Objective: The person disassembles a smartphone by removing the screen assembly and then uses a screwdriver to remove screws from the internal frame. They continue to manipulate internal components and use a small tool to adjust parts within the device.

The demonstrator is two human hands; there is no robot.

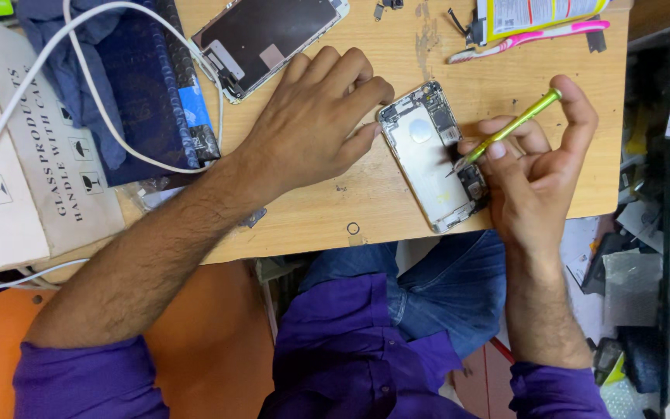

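An opened phone body (428, 159) lies on the wooden table (397, 217) with its inner parts showing. My left hand (312, 116) rests on the table, its fingertips pressing the phone's upper left edge. My right hand (533, 167) grips a slim yellow-green screwdriver (509, 126), whose tip touches the phone's right side near a dark component. The detached phone screen (269, 39) lies face down at the back of the table.
A white cardboard box (17, 171) stands at the left, with a dark blue cloth (118, 77) and a white cable (94, 85) beside it. A pink toothbrush (529, 39) and a yellow packet (537, 12) lie at the back right. A small ring (353, 228) sits near the front edge.
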